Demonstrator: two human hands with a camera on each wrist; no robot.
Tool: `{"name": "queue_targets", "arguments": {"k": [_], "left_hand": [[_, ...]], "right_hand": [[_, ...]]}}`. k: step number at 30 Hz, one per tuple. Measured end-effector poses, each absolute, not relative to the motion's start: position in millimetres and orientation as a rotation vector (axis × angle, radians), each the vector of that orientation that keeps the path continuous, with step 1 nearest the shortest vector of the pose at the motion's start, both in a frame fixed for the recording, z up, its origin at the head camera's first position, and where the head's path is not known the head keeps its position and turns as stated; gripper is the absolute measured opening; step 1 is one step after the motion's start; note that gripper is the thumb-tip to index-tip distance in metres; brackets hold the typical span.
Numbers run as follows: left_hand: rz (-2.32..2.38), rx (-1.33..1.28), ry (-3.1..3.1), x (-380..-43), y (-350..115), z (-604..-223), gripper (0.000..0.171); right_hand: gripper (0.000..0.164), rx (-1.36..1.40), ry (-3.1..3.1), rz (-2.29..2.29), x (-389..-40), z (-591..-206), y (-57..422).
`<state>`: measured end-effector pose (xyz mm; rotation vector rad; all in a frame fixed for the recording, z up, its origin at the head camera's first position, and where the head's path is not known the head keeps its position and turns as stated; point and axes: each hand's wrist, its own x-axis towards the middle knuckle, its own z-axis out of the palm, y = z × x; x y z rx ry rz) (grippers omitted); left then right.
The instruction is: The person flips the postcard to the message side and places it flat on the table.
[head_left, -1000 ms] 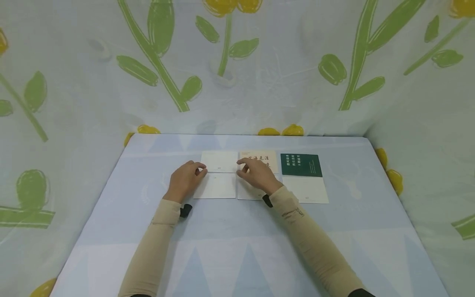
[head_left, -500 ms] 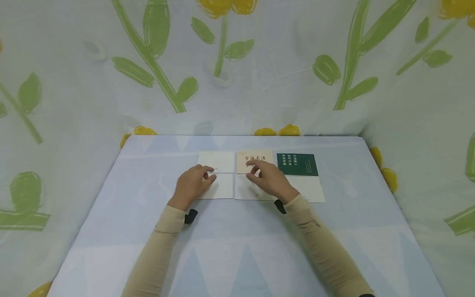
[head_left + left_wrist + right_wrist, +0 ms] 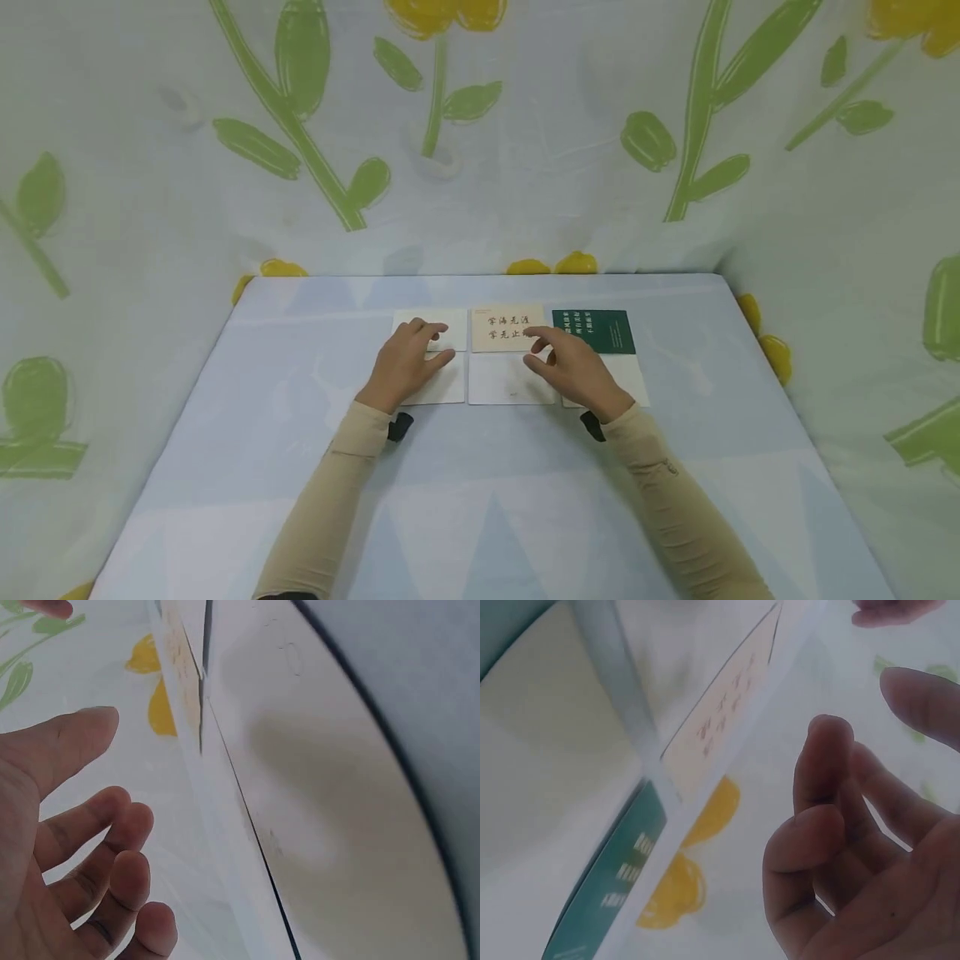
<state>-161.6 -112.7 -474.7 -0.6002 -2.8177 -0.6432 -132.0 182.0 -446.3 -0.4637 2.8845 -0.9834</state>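
Note:
Two rows of cards lie flat in the head view. In the far row are a white card (image 3: 450, 333), a cream card (image 3: 498, 321) with brown characters and a dark green card (image 3: 611, 333) with white characters. White cards fill the near row, with one (image 3: 510, 383) in its middle. My left hand (image 3: 405, 362) hovers over the leftmost cards, fingers loosely bent and holding nothing. Between the cream and green cards hovers my right hand (image 3: 573, 371), equally unoccupied, partly hiding a near white card (image 3: 630, 379). Both wrist views show a gap between thumb and fingers.
The cards rest on a table with a pale blue patterned cloth (image 3: 480, 467). Behind and beside it hangs a white curtain (image 3: 525, 208) with green leaves and yellow flowers. The table's far edge runs just beyond the far row.
Both hands have shifted right; the right one has moved off most of the cream card, whose characters now show. The left has come further over the left cards. The head view has turned slightly.

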Motion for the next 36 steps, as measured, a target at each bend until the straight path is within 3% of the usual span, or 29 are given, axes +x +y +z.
{"name": "queue_targets", "arguments": {"k": [20, 36], "left_hand": [[-0.512, -0.752, -3.025, -229, -90, -482, 0.072], [-0.423, -0.816, -3.208, -246, -68, -474, 0.090]], "right_hand": [[0.055, -0.352, 2.922, -0.935, -109, -457, 229], [0.066, -0.367, 2.923, -0.867, -113, -460, 241]]}}
